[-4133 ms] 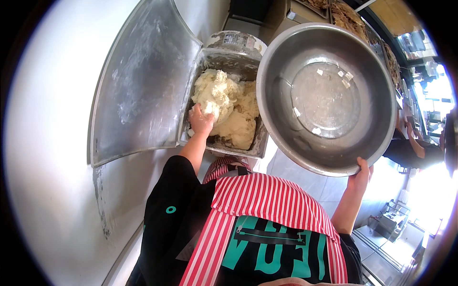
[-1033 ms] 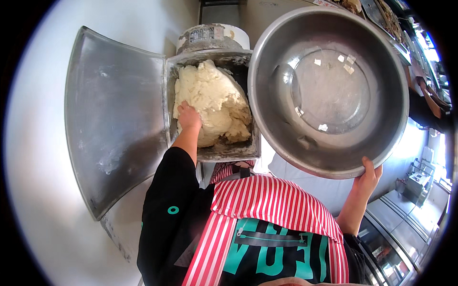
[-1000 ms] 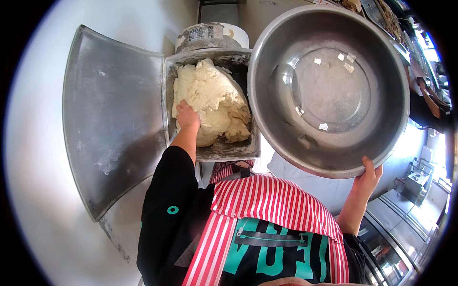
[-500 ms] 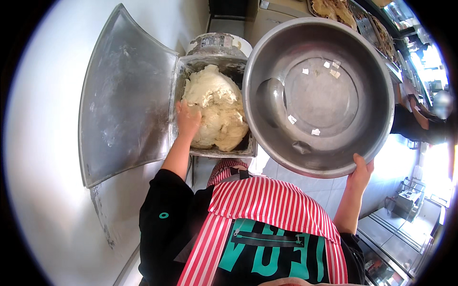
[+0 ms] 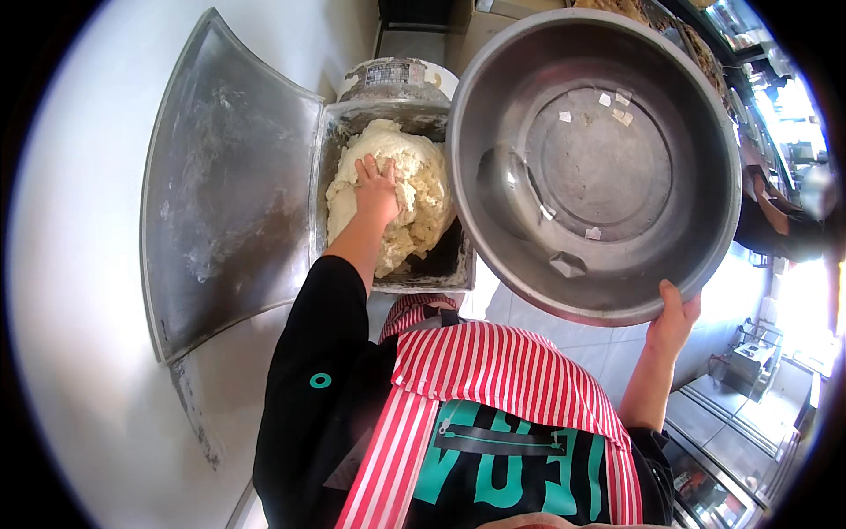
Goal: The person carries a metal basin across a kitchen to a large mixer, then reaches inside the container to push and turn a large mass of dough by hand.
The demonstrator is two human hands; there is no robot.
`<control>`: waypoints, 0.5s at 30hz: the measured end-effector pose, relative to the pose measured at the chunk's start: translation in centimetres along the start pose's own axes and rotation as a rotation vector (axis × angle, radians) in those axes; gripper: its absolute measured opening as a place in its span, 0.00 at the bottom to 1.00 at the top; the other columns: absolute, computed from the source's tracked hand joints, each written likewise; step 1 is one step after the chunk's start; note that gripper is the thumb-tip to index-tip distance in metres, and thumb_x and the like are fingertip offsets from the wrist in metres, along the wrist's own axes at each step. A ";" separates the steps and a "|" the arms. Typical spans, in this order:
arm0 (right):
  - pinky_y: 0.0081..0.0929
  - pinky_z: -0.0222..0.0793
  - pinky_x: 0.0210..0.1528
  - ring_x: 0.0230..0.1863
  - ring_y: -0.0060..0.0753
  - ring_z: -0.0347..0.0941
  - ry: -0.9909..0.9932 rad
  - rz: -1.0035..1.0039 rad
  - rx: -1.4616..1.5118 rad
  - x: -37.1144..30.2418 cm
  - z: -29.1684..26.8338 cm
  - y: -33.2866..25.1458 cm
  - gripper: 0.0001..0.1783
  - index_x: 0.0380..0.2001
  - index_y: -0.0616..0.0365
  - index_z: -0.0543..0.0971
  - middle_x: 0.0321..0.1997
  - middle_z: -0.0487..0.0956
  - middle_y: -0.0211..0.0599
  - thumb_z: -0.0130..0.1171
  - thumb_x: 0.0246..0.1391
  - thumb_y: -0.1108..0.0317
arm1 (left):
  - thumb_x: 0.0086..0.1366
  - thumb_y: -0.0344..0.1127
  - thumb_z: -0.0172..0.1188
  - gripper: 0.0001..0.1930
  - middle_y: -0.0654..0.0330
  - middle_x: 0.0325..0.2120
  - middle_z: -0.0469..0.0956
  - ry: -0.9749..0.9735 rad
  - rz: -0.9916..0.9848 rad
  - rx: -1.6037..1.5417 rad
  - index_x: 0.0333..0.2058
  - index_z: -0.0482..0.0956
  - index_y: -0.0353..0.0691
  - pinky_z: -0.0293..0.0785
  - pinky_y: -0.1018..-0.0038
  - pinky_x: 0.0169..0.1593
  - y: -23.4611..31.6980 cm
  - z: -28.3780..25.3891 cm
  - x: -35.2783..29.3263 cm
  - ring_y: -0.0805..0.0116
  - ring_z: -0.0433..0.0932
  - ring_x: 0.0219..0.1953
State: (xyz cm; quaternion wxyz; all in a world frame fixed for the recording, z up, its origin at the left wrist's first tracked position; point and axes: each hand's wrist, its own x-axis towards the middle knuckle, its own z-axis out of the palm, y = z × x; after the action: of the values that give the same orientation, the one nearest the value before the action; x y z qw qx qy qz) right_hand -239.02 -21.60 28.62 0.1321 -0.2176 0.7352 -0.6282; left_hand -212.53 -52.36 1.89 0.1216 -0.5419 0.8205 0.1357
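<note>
A large lump of pale, rough dough point(image 5: 414, 220) fills much of the metal mixer bowl point(image 5: 423, 286) ahead of me. On top of it lies my left hand point(image 5: 377, 194), fingers spread, palm against the dough. With my right hand point(image 5: 673, 319) I grip the lower right rim of a big round steel basin point(image 5: 599, 167), thumb over the edge. The basin is tilted so that its inside faces me, and its left rim meets the mixer bowl's right side. Several small pale scraps stick to its inner surface.
The mixer's metal lid point(image 5: 233, 194) stands raised at the left, close to the white wall point(image 5: 88, 264). Trays of brown food point(image 5: 701, 57) sit at the far right. Beyond the basin, another person's arm point(image 5: 771, 207) shows. A glass-fronted counter point(image 5: 718, 467) stands at the lower right.
My left hand has moved from the dough's left edge onto its top. The dough sits farther from the bowl's front right corner. The basin has shifted slightly right, still in my right hand.
</note>
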 end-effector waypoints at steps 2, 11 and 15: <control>0.24 0.57 0.53 0.47 0.31 0.67 0.002 -0.020 -0.005 -0.3 0.0 -0.3 0.25 0.49 0.69 0.67 0.46 0.72 0.40 0.50 0.43 0.80 | 0.47 0.40 0.64 0.48 0.42 0.63 0.37 -0.019 -0.041 0.062 0.63 0.44 0.49 0.66 0.53 0.53 0.5 0.1 0.4 0.41 0.36 0.65; 0.26 0.56 0.55 0.49 0.33 0.65 0.018 -0.010 0.009 -1.1 -0.4 -1.5 0.28 0.52 0.67 0.65 0.49 0.70 0.41 0.50 0.42 0.81 | 0.49 0.34 0.61 0.45 0.46 0.64 0.36 0.034 -0.066 -0.499 0.63 0.44 0.48 0.54 0.50 0.59 -2.1 -2.0 -4.4 0.46 0.36 0.66; 0.26 0.57 0.55 0.49 0.33 0.66 0.001 0.026 0.038 -0.7 -0.6 -1.4 0.29 0.53 0.67 0.64 0.48 0.71 0.41 0.50 0.42 0.81 | 0.41 0.50 0.69 0.54 0.48 0.64 0.36 0.058 0.121 -0.107 0.63 0.43 0.62 0.49 0.39 0.57 3.7 -0.8 -9.1 0.43 0.34 0.65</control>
State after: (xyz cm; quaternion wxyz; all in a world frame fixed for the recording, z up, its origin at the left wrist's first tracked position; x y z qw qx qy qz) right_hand -238.49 -20.88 30.03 0.1439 -0.2054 0.7261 -0.6402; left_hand -212.49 -43.51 6.14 0.0603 -0.5007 0.8465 0.1708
